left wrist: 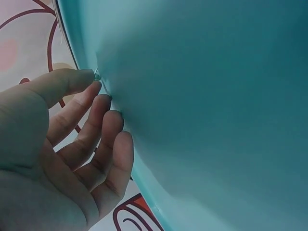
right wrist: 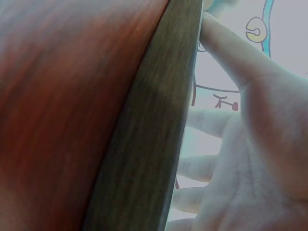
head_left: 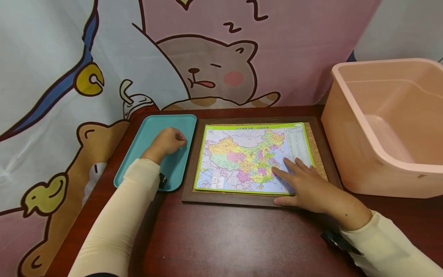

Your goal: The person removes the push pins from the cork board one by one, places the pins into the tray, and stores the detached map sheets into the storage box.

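My left hand (head_left: pixel 167 141) is over the teal tray (head_left: pixel 152 129). In the left wrist view, its thumb and index finger pinch a small clear push pin (left wrist: pixel 97 75), mostly covered by the fingertips. A colourful map (head_left: pixel 250 159) with a green border lies on a cork board (head_left: pixel 316 148) in a brown wooden frame (head_left: pixel 228 199). With fingers spread, my right hand (head_left: pixel 308 186) rests on the map's lower right part, its thumb at the front of the frame. The right wrist view shows the frame's edge (right wrist: pixel 144 115) beside that hand.
A large pink plastic tub (head_left: pixel 377 169) stands on the dark red table (head_left: pixel 214 234), right of the board. A cartoon-printed cloth (head_left: pixel 294 50) hangs behind the table and along its left side.
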The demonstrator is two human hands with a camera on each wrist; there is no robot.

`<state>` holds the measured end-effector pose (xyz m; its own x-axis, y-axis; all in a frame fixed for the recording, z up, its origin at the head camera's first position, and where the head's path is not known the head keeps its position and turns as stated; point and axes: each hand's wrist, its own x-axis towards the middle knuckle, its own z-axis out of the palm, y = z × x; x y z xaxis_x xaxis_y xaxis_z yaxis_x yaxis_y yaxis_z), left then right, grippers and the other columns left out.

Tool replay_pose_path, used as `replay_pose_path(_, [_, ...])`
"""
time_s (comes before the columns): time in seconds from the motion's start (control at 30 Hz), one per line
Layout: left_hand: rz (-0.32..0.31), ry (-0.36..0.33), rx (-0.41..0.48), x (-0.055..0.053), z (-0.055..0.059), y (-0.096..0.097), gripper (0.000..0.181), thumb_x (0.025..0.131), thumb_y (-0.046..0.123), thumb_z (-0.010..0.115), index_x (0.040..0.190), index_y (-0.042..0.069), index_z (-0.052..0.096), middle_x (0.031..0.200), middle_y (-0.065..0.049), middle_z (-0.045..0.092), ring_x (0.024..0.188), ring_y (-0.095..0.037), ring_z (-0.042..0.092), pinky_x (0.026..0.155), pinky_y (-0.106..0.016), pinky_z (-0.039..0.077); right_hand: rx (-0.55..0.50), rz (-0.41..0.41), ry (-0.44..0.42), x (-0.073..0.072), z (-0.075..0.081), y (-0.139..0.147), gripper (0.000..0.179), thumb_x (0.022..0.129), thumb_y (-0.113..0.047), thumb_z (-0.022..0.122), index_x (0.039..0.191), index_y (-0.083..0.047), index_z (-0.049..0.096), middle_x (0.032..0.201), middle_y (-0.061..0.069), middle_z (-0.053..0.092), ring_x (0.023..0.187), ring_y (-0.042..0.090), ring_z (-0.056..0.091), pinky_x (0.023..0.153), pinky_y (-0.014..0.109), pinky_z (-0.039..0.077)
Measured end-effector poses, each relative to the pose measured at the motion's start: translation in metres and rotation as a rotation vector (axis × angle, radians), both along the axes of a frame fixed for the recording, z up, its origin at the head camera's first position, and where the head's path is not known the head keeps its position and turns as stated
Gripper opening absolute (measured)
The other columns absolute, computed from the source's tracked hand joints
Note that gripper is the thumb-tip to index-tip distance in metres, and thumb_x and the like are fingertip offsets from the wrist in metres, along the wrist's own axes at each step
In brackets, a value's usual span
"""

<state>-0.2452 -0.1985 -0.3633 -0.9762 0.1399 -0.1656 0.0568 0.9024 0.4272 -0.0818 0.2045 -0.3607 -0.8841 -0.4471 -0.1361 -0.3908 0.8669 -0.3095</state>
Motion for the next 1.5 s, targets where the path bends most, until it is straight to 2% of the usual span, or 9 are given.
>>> replay_pose_path(0.43, [-0.015,0.009,0.008,0.004,0.004,0.004,0.024,0.097,0.026,0.064,0.111,0.008,0.071,0.114,-0.016,0.071,0.101,-0.03,0.065,0.087,-0.046,0.051,0.001,-0.001,-0.012,-0.001,0.0,0.0,0.088,0.081,-0.066,0.07,0.15,-0.017,0.047,0.156,0.032,0.031,0.14,0.061,0.026,0.099,0.081,0.027])
replay_pose_path(0.8, [-0.056,0.033,0.012,0.004,0.01,0.017,0.022,0.098,0.023,0.062,0.112,0.009,0.072,0.111,-0.015,0.07,0.096,-0.029,0.064,0.081,-0.042,0.051,-0.003,0.005,0.007,0.0,-0.001,0.0,0.088,0.081,-0.064,0.072,0.15,-0.016,0.048,0.155,0.033,0.033,0.139,0.063,0.027,0.099,0.081,0.027])
replay_pose_path(1.13, [-0.07,0.022,0.027,0.008,0.009,0.027,0.02,0.098,0.021,0.063,0.112,0.011,0.072,0.111,-0.014,0.07,0.095,-0.028,0.063,0.077,-0.038,0.05,-0.005,-0.009,-0.034,-0.001,-0.001,0.0,0.09,0.08,-0.068,0.069,0.151,-0.017,0.045,0.156,0.032,0.031,0.141,0.062,0.023,0.1,0.081,0.024])
replay_pose_path(1.5, [-0.109,0.028,0.04,0.01,0.008,0.034,0.019,0.098,0.019,0.063,0.111,0.01,0.073,0.112,-0.012,0.068,0.098,-0.027,0.061,0.08,-0.039,0.05,-0.005,-0.003,-0.024,-0.001,-0.001,0.0,0.09,0.081,-0.068,0.068,0.151,-0.017,0.045,0.156,0.032,0.031,0.141,0.062,0.023,0.1,0.081,0.025])
